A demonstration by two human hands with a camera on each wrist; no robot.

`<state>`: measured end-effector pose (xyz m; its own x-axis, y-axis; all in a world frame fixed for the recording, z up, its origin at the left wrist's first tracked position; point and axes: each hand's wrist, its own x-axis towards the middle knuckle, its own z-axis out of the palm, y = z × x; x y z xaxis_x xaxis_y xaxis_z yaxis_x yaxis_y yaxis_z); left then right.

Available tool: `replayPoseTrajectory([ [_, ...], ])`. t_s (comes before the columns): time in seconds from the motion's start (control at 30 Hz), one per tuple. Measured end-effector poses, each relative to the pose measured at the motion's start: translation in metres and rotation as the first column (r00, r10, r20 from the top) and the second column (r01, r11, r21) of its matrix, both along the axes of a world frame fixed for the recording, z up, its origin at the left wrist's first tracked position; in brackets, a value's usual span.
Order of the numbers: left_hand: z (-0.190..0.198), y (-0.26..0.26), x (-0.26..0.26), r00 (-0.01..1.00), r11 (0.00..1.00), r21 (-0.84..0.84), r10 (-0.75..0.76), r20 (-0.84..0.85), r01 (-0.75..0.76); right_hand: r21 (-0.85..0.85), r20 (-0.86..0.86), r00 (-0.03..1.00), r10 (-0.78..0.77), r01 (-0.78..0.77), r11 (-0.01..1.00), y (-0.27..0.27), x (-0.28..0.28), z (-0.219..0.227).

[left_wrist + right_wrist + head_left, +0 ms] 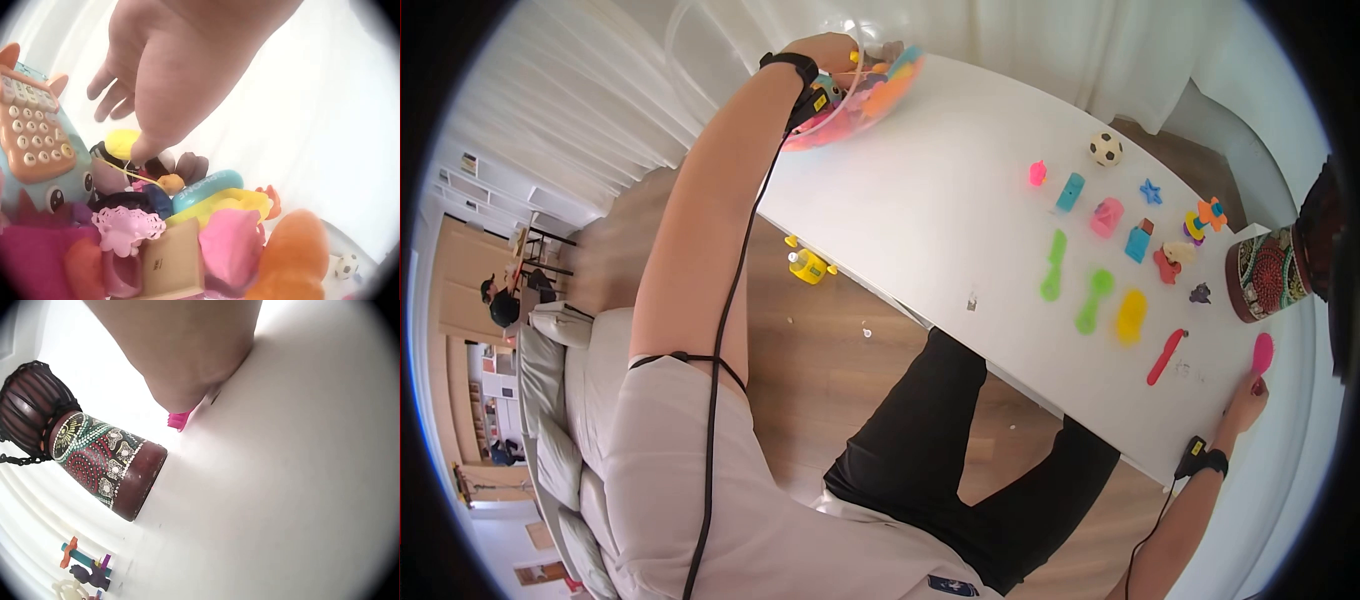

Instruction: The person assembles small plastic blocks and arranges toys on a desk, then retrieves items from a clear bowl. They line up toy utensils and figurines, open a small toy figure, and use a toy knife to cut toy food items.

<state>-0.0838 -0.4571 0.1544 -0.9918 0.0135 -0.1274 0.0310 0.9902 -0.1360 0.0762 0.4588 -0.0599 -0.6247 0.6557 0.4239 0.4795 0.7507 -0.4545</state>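
Observation:
My left hand point(825, 48) reaches over a clear tub point(825, 140) heaped with toys at the table's far left end. In the left wrist view its fingers are extended and spread from the thumb, whose tip overlaps a yellow piece point(122, 144). Around it lie a toy phone with number buttons point(40, 134), a teal toy point(209, 189), a pink frilled piece point(128, 228) and an orange toy point(292, 256). At the right end of the table, my right hand point(1248, 400) pinches a pink toy hairbrush point(1263, 352); its toothed edge shows beneath the hand in the right wrist view.
A patterned drum point(1266, 275) stands at the right end. Across the white table point(880, 210) lie a toy football point(1105, 149), a blue star point(1150, 192), green pieces point(1053, 266), a red strip point(1167, 358) and several small toys. A yellow bottle point(807, 266) is on the floor.

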Motion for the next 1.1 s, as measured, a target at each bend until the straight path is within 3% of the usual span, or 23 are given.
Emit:
replayPoseTrajectory([
  [0.07,0.017,0.027,0.017,0.969,0.973,-0.064,0.226,0.103,-0.221,-0.015,0.0,1.0,0.01,-0.01,1.0,0.005,-0.001,-0.002],
  [0.1,0.012,0.021,0.014,0.968,0.973,-0.06,0.23,0.1,-0.225,-0.012,-0.004,1.0,0.014,-0.014,1.0,0.008,-0.001,-0.003],
  [0.17,-0.016,-0.001,0.002,0.979,0.931,0.364,-0.062,0.195,-0.013,0.013,-0.001,1.0,0.004,-0.004,1.0,0.011,-0.002,-0.006],
  [0.2,-0.028,0.0,0.002,0.98,0.931,0.365,-0.057,0.191,-0.017,0.015,-0.004,1.0,0.009,-0.009,1.0,0.01,-0.003,-0.005],
  [0.37,-0.085,0.007,0.004,1.0,1.0,-0.01,-0.02,0.024,0.02,0.051,0.009,0.999,0.034,-0.034,0.998,0.015,-0.005,-0.008],
  [0.43,-0.093,0.01,0.005,0.999,0.987,-0.163,-0.004,-0.033,-0.001,0.014,0.001,0.999,0.046,-0.046,0.999,0.013,-0.005,-0.006],
  [0.47,-0.084,0.018,0.018,0.999,0.987,-0.159,0.008,-0.031,-0.013,-0.026,-0.007,0.999,0.041,-0.041,0.999,0.012,-0.005,-0.005],
  [0.53,-0.05,0.05,0.055,0.994,0.983,0.147,0.108,0.015,-0.109,-0.005,0.009,0.998,0.062,-0.062,0.998,0.015,-0.005,-0.004],
  [0.57,-0.054,0.051,0.059,0.987,0.951,0.271,0.158,-0.018,-0.147,0.012,0.025,0.997,0.071,-0.071,0.997,0.016,-0.004,-0.004],
  [0.67,-0.076,0.049,0.056,0.978,0.961,0.236,0.176,-0.11,-0.147,0.067,-0.007,0.997,0.08,-0.08,0.995,0.015,0.002,-0.007],
  [0.73,-0.077,0.047,0.057,0.979,0.968,0.219,0.154,-0.131,-0.123,0.073,-0.031,0.996,0.084,-0.082,0.994,0.016,0.004,-0.011],
  [0.8,-0.058,0.052,0.07,0.981,0.976,0.172,0.102,0.167,-0.131,0.082,-0.059,0.994,0.094,-0.089,0.993,0.008,0.005,-0.003],
  [0.83,-0.061,0.046,0.073,0.982,0.976,0.179,0.098,0.162,-0.127,0.053,-0.044,0.997,0.058,-0.055,0.997,-0.005,0.01,0.003],
  [0.9,-0.079,0.037,0.075,0.992,0.968,0.217,-0.114,-0.058,0.124,0.038,-0.032,0.999,0.019,-0.017,0.999,-0.009,0.013,0.01],
  [1.0,-0.084,0.042,0.066,0.988,0.972,0.183,-0.156,0.019,0.15,-0.056,-0.211,0.974,0.085,-0.098,0.994,-0.002,0.011,0.011],
  [1.07,-0.072,0.043,0.073,0.986,0.972,0.182,-0.159,0.051,0.147,0.327,-0.353,0.922,0.161,-0.039,0.944,-0.034,0.016,0.022],
  [1.1,-0.077,0.037,0.072,0.977,0.942,0.264,-0.212,-0.018,0.209,0.214,-0.433,0.857,0.279,-0.203,0.955,-0.069,0.013,0.04],
])
